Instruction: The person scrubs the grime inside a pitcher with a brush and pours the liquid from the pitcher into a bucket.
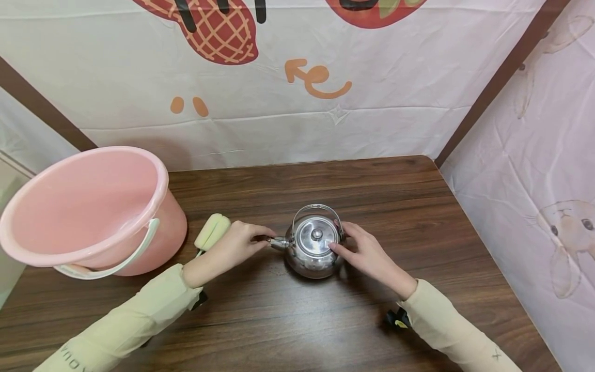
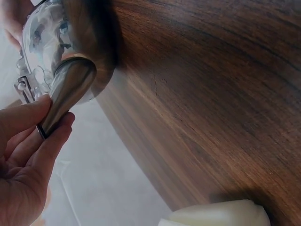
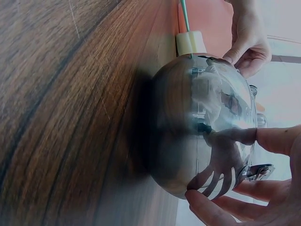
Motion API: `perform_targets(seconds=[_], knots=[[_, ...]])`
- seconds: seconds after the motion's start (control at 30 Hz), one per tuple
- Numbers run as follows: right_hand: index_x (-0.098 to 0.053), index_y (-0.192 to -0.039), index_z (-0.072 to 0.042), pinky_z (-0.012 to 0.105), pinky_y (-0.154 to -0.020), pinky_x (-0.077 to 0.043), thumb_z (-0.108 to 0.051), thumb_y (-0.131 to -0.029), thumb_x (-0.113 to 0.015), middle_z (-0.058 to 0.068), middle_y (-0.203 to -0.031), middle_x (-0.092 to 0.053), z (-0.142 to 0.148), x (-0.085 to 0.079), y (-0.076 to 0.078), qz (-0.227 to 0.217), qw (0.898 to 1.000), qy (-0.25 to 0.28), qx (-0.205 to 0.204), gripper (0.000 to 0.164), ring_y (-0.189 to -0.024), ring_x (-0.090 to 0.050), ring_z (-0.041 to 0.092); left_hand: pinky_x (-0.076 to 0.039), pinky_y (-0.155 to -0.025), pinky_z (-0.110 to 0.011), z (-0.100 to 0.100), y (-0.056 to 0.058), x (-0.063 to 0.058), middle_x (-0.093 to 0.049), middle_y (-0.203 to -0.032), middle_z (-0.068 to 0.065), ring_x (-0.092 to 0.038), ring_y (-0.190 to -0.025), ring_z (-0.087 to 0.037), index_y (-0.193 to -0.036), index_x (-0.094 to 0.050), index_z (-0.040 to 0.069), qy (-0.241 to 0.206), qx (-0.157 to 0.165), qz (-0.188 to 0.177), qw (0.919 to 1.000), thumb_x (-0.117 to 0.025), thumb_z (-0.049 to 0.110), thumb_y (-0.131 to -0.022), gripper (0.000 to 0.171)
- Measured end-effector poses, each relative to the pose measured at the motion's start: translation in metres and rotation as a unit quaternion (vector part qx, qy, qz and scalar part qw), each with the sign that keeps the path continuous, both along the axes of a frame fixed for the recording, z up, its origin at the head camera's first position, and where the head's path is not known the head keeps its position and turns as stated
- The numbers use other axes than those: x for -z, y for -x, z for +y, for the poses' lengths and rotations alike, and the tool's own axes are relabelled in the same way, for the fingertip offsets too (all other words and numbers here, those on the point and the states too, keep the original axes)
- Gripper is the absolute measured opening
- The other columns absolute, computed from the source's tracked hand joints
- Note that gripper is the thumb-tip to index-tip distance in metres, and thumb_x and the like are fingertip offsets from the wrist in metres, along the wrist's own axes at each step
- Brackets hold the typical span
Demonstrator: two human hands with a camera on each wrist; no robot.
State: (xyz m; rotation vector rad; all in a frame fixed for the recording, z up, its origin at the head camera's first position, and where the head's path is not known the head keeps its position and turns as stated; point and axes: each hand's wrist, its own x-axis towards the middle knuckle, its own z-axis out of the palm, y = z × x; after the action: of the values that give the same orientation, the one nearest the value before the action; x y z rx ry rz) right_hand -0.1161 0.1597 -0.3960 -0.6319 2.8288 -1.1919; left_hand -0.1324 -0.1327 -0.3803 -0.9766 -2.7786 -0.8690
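A shiny steel kettle [image 1: 313,263] stands on the wooden table, its lid on and its bail handle [image 1: 321,205] raised. My left hand [image 1: 237,243] pinches the tip of the spout [image 2: 70,87], thumb on one side and fingers on the other. Opposite it, my right hand [image 1: 367,253] holds the round body, with the thumb at the lid's rim and the fingers spread along the side, as the right wrist view shows. A sponge brush with a pale yellow head [image 1: 213,231] lies beside my left wrist, its handle partly hidden under the forearm.
On the left stands a large pink bucket [image 1: 174,232] with a pale handle [image 1: 135,256] hanging down its front. A printed white cloth [image 1: 260,134] hangs behind the table [image 1: 297,330], and another cloth [image 1: 525,206] with a rabbit print hangs on the right.
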Motion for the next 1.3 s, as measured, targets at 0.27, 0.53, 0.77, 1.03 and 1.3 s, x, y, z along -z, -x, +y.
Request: perform_targets(seconds=[0.27,0.53,0.77,1.03,1.3], knots=[[-0.054,-0.125,-0.011,0.041,-0.093,-0.04,-0.034,-0.084,-0.062,0.006,-0.123,-0.054,-0.004,0.0,0.0,-0.008,1.0,-0.004,0.001,0.048,-0.108,-0.054,0.021,-0.048,-0.059,-0.024,-0.004,-0.004,-0.001,-0.07,-0.083,-0.003,-0.061,-0.071,-0.007,-0.09,-0.071,0.005,-0.003,-0.004,0.0,1.0,-0.071,0.005,-0.075,0.014],[-0.054,-0.125,-0.011,0.04,-0.093,-0.04,-0.032,-0.084,-0.063,0.005,-0.122,-0.055,-0.009,0.001,0.001,-0.005,1.0,0.002,-0.008,0.047,-0.108,-0.054,0.02,-0.049,-0.06,-0.026,-0.009,-0.007,-0.002,-0.07,-0.082,-0.003,-0.062,-0.072,-0.008,-0.09,-0.071,0.005,-0.001,-0.007,0.013,0.9999,-0.072,0.004,-0.074,0.015],[-0.053,-0.125,-0.011,0.039,-0.093,-0.04,-0.033,-0.085,-0.062,0.004,-0.122,-0.055,-0.013,0.001,0.002,-0.007,1.0,0.005,-0.013,0.047,-0.109,-0.053,0.018,-0.048,-0.059,-0.024,-0.013,-0.009,-0.001,-0.07,-0.084,-0.004,-0.06,-0.071,-0.006,-0.091,-0.071,0.004,0.003,-0.009,-0.005,0.9999,-0.071,0.003,-0.075,0.017],[-0.054,-0.125,-0.01,0.039,-0.093,-0.04,-0.031,-0.084,-0.063,0.005,-0.122,-0.055,-0.017,0.003,0.002,-0.005,1.0,0.01,-0.016,0.047,-0.109,-0.053,0.018,-0.045,-0.057,-0.023,-0.017,-0.011,-0.002,-0.07,-0.084,-0.004,-0.057,-0.068,-0.004,-0.091,-0.071,0.004,0.001,-0.015,0.002,0.9999,-0.071,0.002,-0.074,0.017],[-0.052,-0.126,-0.009,0.04,-0.094,-0.039,-0.031,-0.085,-0.062,0.005,-0.123,-0.054,-0.022,0.002,0.001,-0.008,1.0,0.0,-0.018,0.048,-0.111,-0.052,0.019,-0.046,-0.056,-0.023,-0.021,-0.013,-0.002,-0.07,-0.083,-0.004,-0.058,-0.068,-0.005,-0.09,-0.071,0.005,0.003,-0.02,0.011,0.9997,-0.072,0.001,-0.073,0.018]])
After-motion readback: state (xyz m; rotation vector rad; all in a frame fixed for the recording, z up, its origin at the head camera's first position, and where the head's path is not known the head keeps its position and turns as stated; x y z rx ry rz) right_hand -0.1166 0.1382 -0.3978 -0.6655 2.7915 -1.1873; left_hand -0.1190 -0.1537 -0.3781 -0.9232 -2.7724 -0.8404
